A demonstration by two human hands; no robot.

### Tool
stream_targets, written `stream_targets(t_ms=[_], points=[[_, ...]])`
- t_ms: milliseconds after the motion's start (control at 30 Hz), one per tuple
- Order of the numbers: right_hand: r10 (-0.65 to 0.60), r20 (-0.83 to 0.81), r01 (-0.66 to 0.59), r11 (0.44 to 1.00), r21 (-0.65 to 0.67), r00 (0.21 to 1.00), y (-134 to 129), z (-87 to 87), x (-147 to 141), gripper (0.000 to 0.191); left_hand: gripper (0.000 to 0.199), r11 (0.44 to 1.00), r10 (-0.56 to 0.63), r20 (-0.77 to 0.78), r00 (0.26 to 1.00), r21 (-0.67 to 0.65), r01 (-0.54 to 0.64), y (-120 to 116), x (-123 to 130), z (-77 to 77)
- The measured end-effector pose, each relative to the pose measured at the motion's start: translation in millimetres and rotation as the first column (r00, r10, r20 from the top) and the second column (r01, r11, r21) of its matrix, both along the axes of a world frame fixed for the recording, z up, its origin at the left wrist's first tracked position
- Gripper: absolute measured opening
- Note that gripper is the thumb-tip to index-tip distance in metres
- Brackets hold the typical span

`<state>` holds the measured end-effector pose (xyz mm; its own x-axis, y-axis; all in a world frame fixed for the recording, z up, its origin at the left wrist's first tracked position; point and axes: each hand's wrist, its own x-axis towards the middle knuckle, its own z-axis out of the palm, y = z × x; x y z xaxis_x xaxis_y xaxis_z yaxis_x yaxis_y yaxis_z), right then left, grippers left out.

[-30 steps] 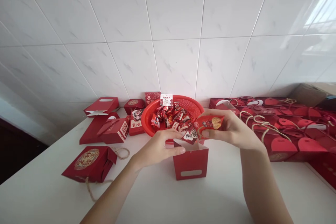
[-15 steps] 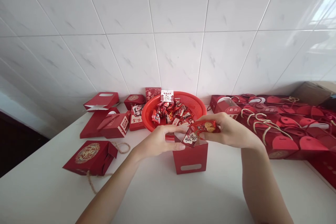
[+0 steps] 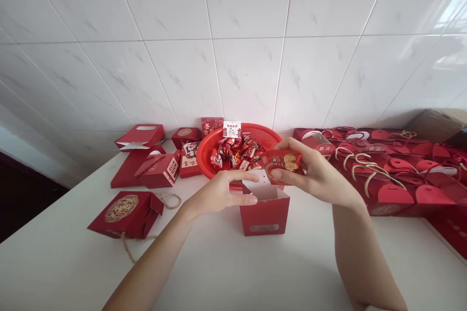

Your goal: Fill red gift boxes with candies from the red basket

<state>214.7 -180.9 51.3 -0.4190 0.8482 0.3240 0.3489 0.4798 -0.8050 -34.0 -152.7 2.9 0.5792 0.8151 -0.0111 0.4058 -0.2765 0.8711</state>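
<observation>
My left hand (image 3: pixel 226 190) is at the left side of an upright red paper box (image 3: pixel 265 216) with an open top. Its thumb and fingers are spread apart over the box's left rim, with nothing seen between them. Above the box's right rim, my right hand (image 3: pixel 314 170) pinches a red snack packet (image 3: pixel 283 161) with round biscuits printed on it. The box's inside shows white at the upper walls; its bottom is hidden. Just behind stands a red plastic basket (image 3: pixel 204 161) holding several wrapped sweets (image 3: pixel 233 150) and a white printed card packet (image 3: pixel 232 129).
Several red gift boxes with rope handles (image 3: pixel 394 194) crowd the right side of the white table (image 3: pixel 219 272). On the left lie a red box with a gold emblem (image 3: pixel 126 215) and more red boxes (image 3: pixel 160 170). A tiled wall (image 3: pixel 248 82) rises behind; a brown carton (image 3: pixel 434 126) sits far right.
The packet with white lettering between my hands has gone from view above the box. My left fingers have spread; my right hand has risen slightly with the biscuit packet.
</observation>
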Motion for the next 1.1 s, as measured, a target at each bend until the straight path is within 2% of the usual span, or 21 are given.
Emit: stream_targets(t_ms=[100,200,300,400,500,600,700,800,933,1100], points=[[0.027,-0.046,-0.028,0.999,-0.019,0.999,3.2,-3.3,-6.6,0.025,0.050,1.000,-0.015,0.019,1.000,-0.016,0.016,0.0,0.9,0.7],[0.052,0.049,-0.051,0.998,-0.033,0.997,7.7,-5.8,-12.1,0.020,0.048,0.999,-0.022,0.025,0.999,-0.033,0.023,-0.1,1.8,1.5],[0.101,0.148,-0.092,0.994,-0.063,0.984,10.5,-7.0,-13.2,0.024,0.056,0.999,-0.014,0.010,1.000,-0.039,0.014,0.1,1.5,1.3],[0.181,0.240,-0.165,0.983,-0.086,0.954,12.1,-8.4,-10.2,0.028,0.067,1.000,-0.004,0.007,1.000,-0.020,0.004,0.7,0.3,0.0],[0.224,0.342,-0.216,0.974,-0.062,0.913,13.8,-9.9,-7.5,0.021,0.068,1.000,-0.029,0.029,0.999,-0.005,0.030,1.0,-0.7,-1.0],[0.261,0.372,-0.263,0.964,-0.045,0.891,14.8,-10.9,-7.0,0.016,0.066,0.999,-0.046,0.036,0.998,-0.006,0.046,1.5,-1.0,-0.9],[0.333,0.360,-0.321,0.942,-0.093,0.871,13.5,-10.9,-6.6,0.022,0.068,0.997,-0.071,0.032,0.997,-0.015,0.072,2.4,-0.8,0.5],[0.349,0.370,-0.324,0.937,-0.128,0.861,11.6,-10.8,-5.7,0.026,0.069,0.995,-0.100,0.040,0.994,-0.019,0.101,2.7,-0.3,2.2],[0.362,0.456,-0.329,0.932,-0.153,0.813,12.0,-11.7,-8.9,0.013,0.070,0.991,-0.129,0.060,0.990,-0.029,0.131,2.5,0.2,3.0],[0.400,0.508,-0.367,0.915,-0.170,0.763,14.8,-13.9,-16.6,0.021,0.068,0.991,-0.131,0.050,0.990,-0.024,0.132,3.2,-0.3,2.3]])
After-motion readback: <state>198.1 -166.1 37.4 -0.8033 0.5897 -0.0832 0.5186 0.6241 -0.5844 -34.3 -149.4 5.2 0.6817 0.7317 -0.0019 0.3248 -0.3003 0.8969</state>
